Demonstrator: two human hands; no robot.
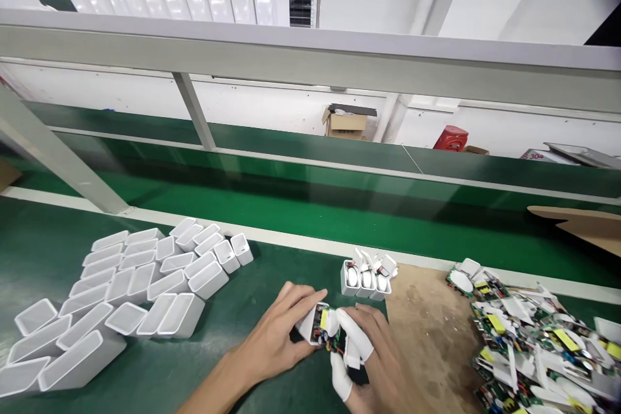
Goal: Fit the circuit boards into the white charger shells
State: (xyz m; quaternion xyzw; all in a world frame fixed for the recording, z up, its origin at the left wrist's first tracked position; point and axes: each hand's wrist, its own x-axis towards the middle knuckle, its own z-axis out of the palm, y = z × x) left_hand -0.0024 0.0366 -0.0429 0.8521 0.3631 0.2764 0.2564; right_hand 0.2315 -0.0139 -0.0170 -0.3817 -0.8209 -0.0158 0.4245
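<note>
My left hand (286, 323) is closed around a white plastic housing (306, 326), its open end turned to the right. In my right hand (371, 349), with white covers on the thumb and a finger, is a circuit board (324, 323) with a yellow-wrapped part and small components. The board is at the mouth of the housing; how far it sits inside is hidden by my fingers. Just beyond my hands stand several white housings (366, 284) with round white parts and wires showing at their tops.
Many open white housings (160, 278) stand in rows at the left on the green bench. A pile of circuit boards (538, 349) lies at the right, beside a brown board (422, 330). Behind runs a green conveyor belt (291, 207) under a metal frame (310, 55).
</note>
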